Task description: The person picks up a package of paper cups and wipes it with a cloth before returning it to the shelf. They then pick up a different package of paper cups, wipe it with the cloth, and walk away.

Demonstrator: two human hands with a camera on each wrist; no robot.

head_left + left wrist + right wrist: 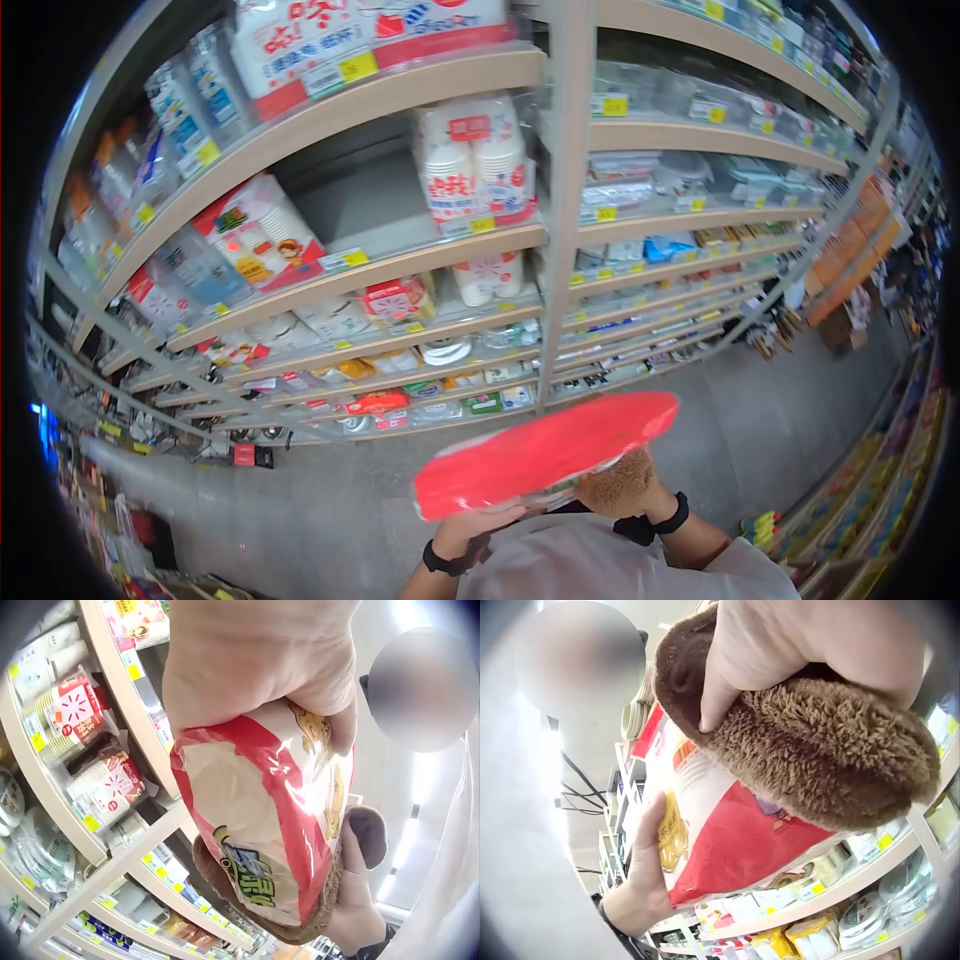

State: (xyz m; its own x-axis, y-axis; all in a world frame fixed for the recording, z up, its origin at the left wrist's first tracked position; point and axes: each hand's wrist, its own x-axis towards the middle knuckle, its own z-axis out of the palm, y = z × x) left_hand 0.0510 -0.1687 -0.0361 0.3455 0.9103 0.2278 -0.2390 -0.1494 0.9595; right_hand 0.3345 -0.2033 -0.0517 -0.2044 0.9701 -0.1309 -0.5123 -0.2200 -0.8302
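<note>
Head view, left hand under red pack, gripping it, right wrist view reveals right hand clutching brown fleece.

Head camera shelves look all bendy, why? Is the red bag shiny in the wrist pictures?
Head view: the wide lens bends the shelves and blackens the corners. Left wrist view: white glare streaks the red bag in the grip of the left hand. Right wrist view: the fuzzy brown cloth in the right hand looks sharp; the left side is washed out by light.
</note>
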